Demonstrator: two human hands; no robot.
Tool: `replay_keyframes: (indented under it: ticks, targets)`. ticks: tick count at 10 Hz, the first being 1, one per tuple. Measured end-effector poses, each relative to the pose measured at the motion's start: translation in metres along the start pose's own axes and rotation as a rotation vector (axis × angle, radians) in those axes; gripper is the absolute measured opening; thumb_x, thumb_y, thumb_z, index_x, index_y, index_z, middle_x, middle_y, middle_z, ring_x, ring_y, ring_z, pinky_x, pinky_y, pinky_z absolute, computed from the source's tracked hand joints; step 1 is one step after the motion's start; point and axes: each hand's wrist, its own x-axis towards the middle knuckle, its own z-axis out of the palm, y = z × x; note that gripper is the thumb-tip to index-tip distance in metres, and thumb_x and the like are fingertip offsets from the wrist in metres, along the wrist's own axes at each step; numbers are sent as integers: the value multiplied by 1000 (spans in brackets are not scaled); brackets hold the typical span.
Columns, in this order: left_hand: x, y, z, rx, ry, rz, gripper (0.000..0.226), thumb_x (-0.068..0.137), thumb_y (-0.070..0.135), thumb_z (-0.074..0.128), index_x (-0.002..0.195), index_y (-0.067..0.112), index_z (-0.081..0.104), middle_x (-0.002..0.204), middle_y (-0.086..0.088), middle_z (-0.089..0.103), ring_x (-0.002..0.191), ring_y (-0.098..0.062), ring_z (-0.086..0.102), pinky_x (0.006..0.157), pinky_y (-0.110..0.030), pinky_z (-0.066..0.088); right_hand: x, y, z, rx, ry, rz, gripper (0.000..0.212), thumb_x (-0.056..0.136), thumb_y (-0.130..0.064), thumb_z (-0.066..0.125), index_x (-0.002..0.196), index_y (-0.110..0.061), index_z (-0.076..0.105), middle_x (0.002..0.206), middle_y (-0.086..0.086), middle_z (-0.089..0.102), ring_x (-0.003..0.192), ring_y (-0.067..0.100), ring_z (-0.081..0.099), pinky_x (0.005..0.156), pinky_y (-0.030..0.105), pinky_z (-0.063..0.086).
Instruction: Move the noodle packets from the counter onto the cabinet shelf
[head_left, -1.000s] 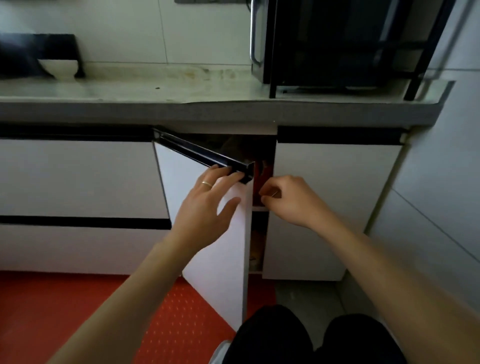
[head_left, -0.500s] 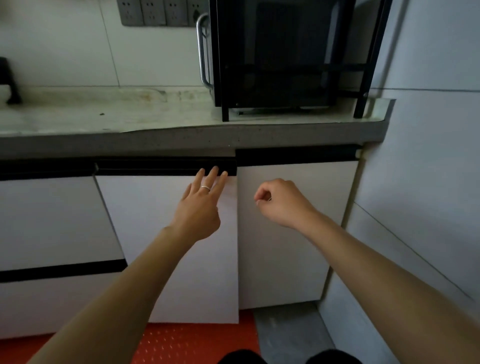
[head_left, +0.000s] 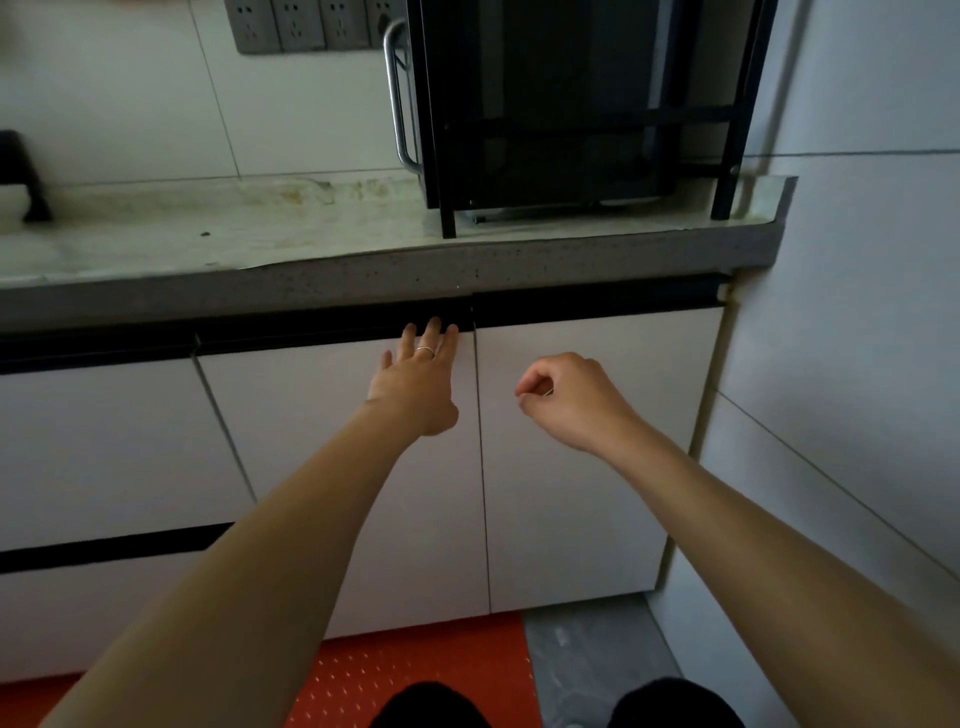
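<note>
I see left hand (head_left: 415, 387) w/ fingers straight, flat on closed white cabinet door (head_left: 337, 467); right hand (head_left: 569, 400) curled, holding nothing. No noodle packets visible on pale stone counter (head_left: 208, 234).

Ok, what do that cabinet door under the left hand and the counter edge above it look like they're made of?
Cabinet door: a smooth, matte white panel, probably laminate or painted board, with a black handle strip along the top. Counter edge: grey, speckled, stone-like, possibly quartz or concrete. The left hand lies flat on the door.
</note>
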Motion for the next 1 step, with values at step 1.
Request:
replay_keyframes:
  ticks: [1]
  targets:
    - [-13, -3, -5, -162, 67, 31, 70, 95, 28, 54, 154, 20, 18, 163, -4, 12, 149, -27, 15, 116, -44, 28, -14, -7, -10, 14, 5, 12, 13, 89, -17, 64, 99, -19, 72, 95, -4, 68, 86, 10, 63, 73, 20, 46]
